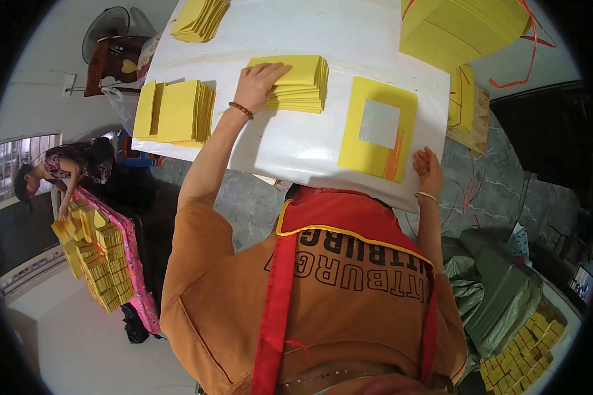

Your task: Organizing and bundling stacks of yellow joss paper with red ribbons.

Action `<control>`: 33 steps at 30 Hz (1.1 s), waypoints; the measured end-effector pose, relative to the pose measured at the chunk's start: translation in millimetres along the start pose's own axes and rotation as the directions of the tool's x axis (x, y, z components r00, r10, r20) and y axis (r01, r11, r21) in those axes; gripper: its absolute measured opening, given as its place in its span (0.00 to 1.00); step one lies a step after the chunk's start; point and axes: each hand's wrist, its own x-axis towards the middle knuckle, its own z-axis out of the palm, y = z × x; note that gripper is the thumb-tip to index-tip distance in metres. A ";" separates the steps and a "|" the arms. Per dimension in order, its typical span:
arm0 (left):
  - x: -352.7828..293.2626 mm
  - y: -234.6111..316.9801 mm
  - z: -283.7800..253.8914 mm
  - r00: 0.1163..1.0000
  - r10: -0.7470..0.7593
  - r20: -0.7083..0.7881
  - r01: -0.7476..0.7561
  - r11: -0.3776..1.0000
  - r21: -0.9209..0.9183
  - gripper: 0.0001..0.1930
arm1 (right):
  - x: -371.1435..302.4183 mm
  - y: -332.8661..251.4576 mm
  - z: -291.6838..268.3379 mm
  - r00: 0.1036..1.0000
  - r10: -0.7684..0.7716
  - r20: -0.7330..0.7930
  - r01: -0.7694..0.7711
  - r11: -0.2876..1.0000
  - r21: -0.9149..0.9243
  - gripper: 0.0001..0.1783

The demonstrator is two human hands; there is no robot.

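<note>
On the white-covered table, my left hand lies over the left end of a stack of yellow folded paper pieces. Its fingers are stretched flat across the top piece; the thumb is hidden. My right hand is at the table's right edge, fingers curled in and nothing visible in them. Beside it lies a flat yellow sheet bearing a pale grey square and an orange strip. Further left is another stack of yellow folded pieces.
More yellow stacks sit at the table's far left; a large yellow pile with red ties occupies the far right. At left, another person touches yellow bundles on a pink cloth. Green sheeting and yellow bundles lie lower right.
</note>
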 end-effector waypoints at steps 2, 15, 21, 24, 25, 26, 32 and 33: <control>-5.1 2.5 5.4 0.996 0.026 0.081 -0.024 1.000 -0.016 0.28 | -3.2 -4.9 12.0 0.999 -0.054 -0.001 0.052 0.973 -0.223 0.22; -15.6 11.8 20.2 0.961 0.074 0.265 -0.114 0.984 0.137 0.37 | 1.1 -6.5 162.4 0.386 -0.395 0.834 0.922 0.139 -0.361 0.19; -29.4 24.4 24.8 0.962 0.031 0.270 -0.056 0.995 0.084 0.40 | -8.3 17.6 215.4 0.300 -0.284 0.911 0.913 -0.191 -0.360 0.20; -25.7 26.7 16.7 0.957 0.053 0.285 -0.065 0.997 0.034 0.40 | -3.6 21.1 211.0 0.348 -0.264 0.899 0.900 -0.175 -0.400 0.19; -25.1 24.3 15.3 0.959 0.054 0.277 -0.066 0.997 0.035 0.40 | -4.0 18.7 212.8 0.345 -0.267 0.900 0.899 -0.182 -0.398 0.19; -24.0 21.8 14.9 0.961 0.069 0.269 -0.084 0.995 0.045 0.41 | -3.2 16.1 214.6 0.376 -0.231 0.897 0.900 -0.139 -0.413 0.19; 0.7 18.1 -11.8 0.943 0.091 0.321 -0.103 0.994 0.020 0.42 | 12.3 -10.3 196.6 0.484 -0.291 0.825 0.874 0.202 -0.442 0.19; 4.5 19.5 -15.2 0.944 0.081 0.320 -0.070 0.996 -0.047 0.43 | 17.7 -11.9 185.6 0.470 -0.404 0.785 0.882 0.250 -0.399 0.18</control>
